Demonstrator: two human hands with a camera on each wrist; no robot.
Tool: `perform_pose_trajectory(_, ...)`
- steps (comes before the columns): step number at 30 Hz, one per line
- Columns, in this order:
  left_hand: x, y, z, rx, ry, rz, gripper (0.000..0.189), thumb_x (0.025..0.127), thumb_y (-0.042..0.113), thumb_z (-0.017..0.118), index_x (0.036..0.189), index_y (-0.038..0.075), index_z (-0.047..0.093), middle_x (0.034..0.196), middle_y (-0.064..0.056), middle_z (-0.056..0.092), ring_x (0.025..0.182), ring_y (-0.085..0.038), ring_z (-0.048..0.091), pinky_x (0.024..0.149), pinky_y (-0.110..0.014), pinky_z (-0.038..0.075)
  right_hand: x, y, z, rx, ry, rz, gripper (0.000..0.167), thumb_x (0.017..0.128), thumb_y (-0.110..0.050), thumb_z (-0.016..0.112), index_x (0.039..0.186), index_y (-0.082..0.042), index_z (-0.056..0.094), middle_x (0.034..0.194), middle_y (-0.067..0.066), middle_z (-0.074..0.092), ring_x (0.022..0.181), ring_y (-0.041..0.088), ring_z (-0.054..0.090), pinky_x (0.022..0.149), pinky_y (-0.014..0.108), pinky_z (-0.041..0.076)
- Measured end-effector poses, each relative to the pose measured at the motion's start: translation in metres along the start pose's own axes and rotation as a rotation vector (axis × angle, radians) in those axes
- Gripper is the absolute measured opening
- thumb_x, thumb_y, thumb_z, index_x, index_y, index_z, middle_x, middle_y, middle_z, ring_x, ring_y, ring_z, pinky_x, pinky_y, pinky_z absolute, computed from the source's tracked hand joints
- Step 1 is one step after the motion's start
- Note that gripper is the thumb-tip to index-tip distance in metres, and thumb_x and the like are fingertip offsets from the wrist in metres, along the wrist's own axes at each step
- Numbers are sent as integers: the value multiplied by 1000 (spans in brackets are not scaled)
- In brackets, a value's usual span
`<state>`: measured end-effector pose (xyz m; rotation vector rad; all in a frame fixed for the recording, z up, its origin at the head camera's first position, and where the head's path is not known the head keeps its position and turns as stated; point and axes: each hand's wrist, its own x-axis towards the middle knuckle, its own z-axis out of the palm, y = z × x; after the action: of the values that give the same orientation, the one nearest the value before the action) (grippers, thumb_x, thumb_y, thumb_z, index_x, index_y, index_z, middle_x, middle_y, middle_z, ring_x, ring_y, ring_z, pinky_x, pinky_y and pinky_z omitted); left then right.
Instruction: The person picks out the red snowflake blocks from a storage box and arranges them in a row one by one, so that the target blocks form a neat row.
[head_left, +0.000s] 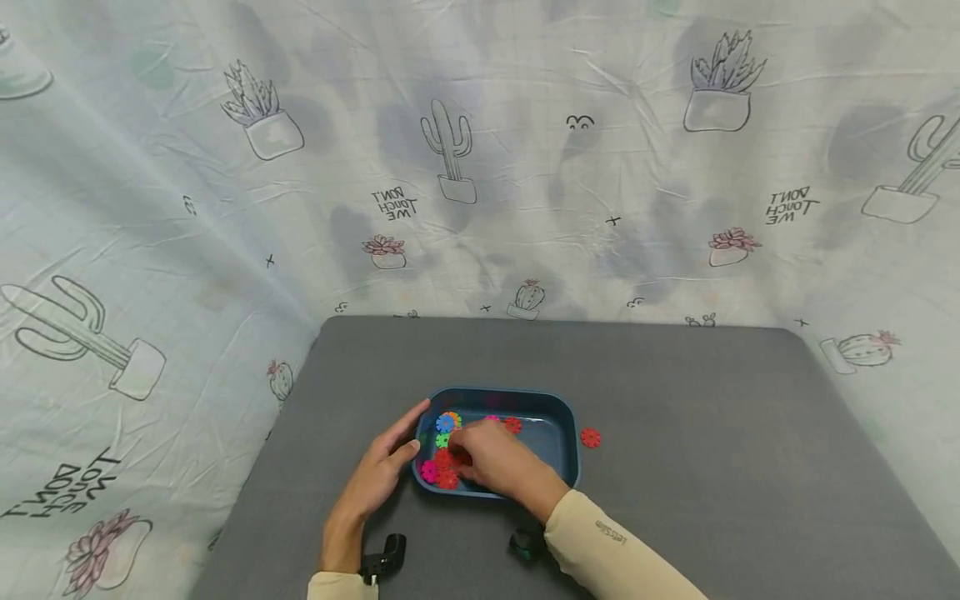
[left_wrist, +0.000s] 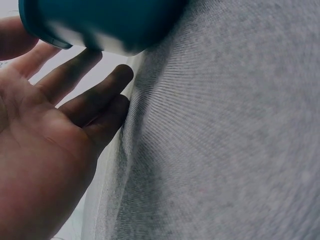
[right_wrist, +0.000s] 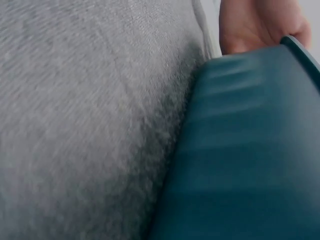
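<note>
A dark blue tray with rounded corners sits on the table, holding toothed plastic discs. Red discs cluster at its left front beside a magenta disc; a blue disc and a green disc lie behind them. My left hand rests against the tray's left side, thumb at the rim and fingers fairly straight along the outer wall. My right hand reaches into the tray, its bent fingers among the red discs. I cannot tell whether they pinch one, as the fingertips are partly hidden.
One red disc lies on the grey table just right of the tray. Farther back in the tray are another red disc and a pink one. A cactus-print cloth surrounds the table's back and sides.
</note>
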<state>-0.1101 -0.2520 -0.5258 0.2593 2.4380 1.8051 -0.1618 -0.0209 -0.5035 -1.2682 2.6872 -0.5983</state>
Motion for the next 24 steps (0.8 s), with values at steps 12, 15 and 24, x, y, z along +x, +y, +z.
perform_pose_trajectory(12, 0, -2, -2, -11, -3, 32, 60, 111, 5, 51, 169, 18, 44, 176, -9, 40, 164, -36, 34, 117, -6, 27, 20, -17, 10, -113, -1, -10, 11, 94, -21, 88, 102, -18, 81, 83, -12, 70, 72, 3, 54, 69, 19, 49)
perform_pose_trajectory(15, 0, -1, -2, -15, -2, 34, 60, 111, 5, 51, 169, 18, 44, 176, -9, 40, 164, -36, 34, 116, -6, 27, 23, -19, 10, -108, 2, -18, 11, 93, -18, 88, 102, -18, 80, 83, -13, 68, 73, 4, 54, 71, 20, 49)
perform_pose_trajectory(24, 0, -1, -1, -7, -3, 26, 60, 111, 5, 51, 169, 17, 44, 176, -9, 40, 164, -36, 34, 117, -8, 29, 18, -15, 9, -14, 22, -3, 17, 94, -13, 84, 110, -16, 79, 90, -11, 68, 77, 5, 54, 70, 17, 47)
